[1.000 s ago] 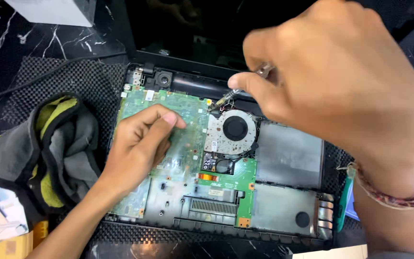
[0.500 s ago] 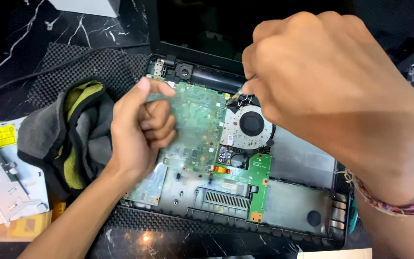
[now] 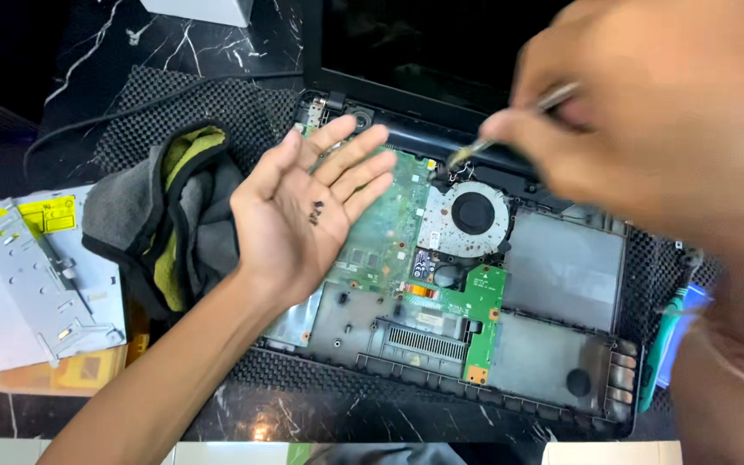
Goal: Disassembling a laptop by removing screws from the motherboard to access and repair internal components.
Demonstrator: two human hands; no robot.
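Screws [image 3: 315,212] on the flat, released left hand [image 3: 303,215] could roll onto the motherboard [image 3: 385,228] beneath, while the right hand [image 3: 647,138], grasping a screwdriver [image 3: 501,129], probes beside its fan [image 3: 473,215].

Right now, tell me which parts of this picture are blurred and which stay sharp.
Head view: the right hand and its thin tool are smeared by motion blur; the open left hand, small dark screws on its palm, the fan and green circuit board are sharp; the marble table shows glare.
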